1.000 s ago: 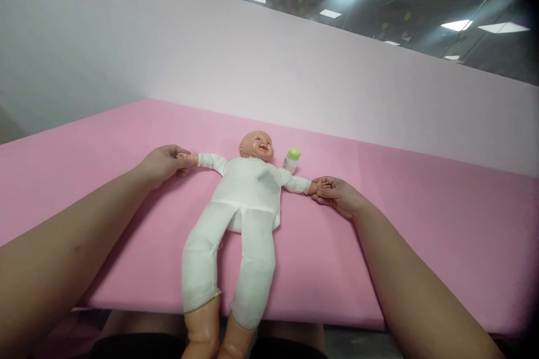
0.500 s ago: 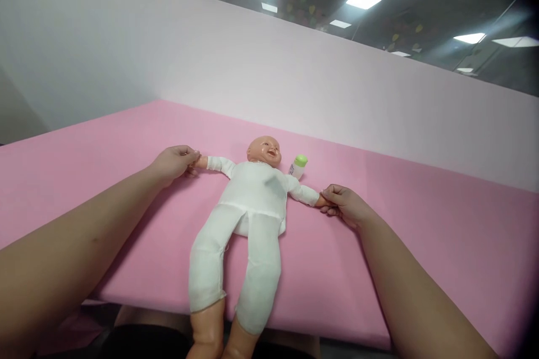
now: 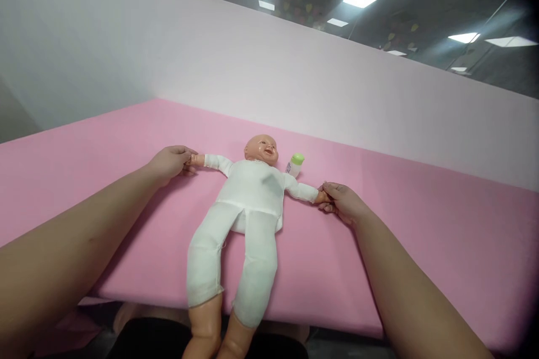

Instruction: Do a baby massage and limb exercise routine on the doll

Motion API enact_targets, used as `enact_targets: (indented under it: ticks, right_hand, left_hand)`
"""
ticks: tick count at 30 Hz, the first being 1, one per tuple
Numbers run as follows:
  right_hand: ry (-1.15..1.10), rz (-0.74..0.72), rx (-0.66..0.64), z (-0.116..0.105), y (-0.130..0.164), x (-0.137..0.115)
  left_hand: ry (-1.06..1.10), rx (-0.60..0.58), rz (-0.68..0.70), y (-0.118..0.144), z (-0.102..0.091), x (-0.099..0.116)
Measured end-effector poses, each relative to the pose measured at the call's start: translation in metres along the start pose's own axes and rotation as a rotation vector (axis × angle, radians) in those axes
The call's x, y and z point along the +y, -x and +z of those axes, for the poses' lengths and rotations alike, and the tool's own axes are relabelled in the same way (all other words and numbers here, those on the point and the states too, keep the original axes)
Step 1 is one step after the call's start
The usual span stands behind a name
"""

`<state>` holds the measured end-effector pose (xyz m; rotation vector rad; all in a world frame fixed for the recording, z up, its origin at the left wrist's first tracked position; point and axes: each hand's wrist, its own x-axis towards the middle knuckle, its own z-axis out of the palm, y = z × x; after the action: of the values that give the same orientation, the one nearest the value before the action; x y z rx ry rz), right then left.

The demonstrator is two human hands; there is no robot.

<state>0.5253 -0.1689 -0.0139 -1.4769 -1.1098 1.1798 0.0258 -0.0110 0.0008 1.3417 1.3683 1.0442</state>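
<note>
A baby doll (image 3: 252, 193) with a white cloth body lies face up on the pink table, its arms stretched out to both sides. Its feet hang past the table's near edge. My left hand (image 3: 170, 162) is closed on the doll's hand at the left. On the other side my right hand (image 3: 340, 200) pinches the doll's other hand between thumb and fingers. A small bottle (image 3: 295, 164) with a green cap rests beside the doll's head, just beyond the arm that my right hand holds.
The pink tabletop (image 3: 421, 224) spreads widely to both sides. A white partition (image 3: 295, 78) rises along its far edge. Below the near edge, my legs in black shorts (image 3: 147, 339) show under the doll's feet.
Both hands keep hold of the doll's hands. The whole scene has shifted slightly to the left in view; the doll's arms look about equally spread as before.
</note>
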Motion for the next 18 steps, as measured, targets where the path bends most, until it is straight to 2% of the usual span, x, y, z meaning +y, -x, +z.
enact_targets:
  ticks: [6,13,18]
  right_hand:
    - [-0.013,-0.019,0.0,-0.0018,-0.0036,0.0017]
    - [-0.165,-0.006,0.156,-0.0054,-0.0062,0.0027]
    - [-0.201,0.022,0.133,-0.0062,-0.0075,0.0043]
  left_hand:
    - [0.03,-0.028,-0.033,-0.0015,-0.0013,0.0012]
    - [0.092,-0.015,-0.061,0.0013,0.002,0.0057]
    - [0.111,-0.016,-0.065,0.0037,0.0013,0.0054]
